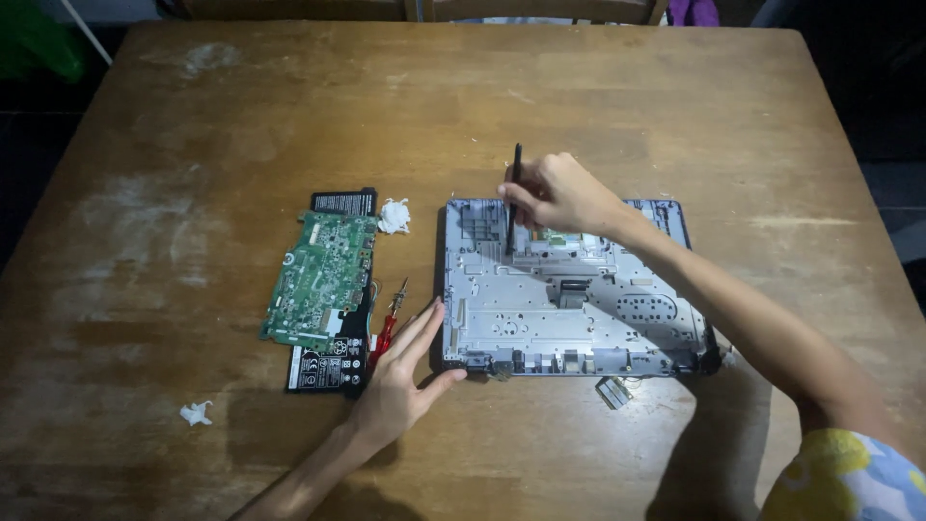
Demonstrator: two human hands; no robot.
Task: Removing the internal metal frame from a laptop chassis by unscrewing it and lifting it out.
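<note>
Slim black screwdriver (513,198) was gripped upright by right hand (558,196) in grey metal laptop chassis (569,309); chassis' near-left corner was steadied by flat-spread, empty left hand (405,371). Tool best kept vertical.

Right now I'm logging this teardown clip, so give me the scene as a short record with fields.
surface: worn wooden table
left hand: open, flat against the near-left corner of the laptop chassis
right hand: grip closed on a black tool, tip down on the chassis
left of chassis: green circuit board lying on a black battery pack
beside board: red screwdriver
loose bits: white wad, metal bracket
</note>
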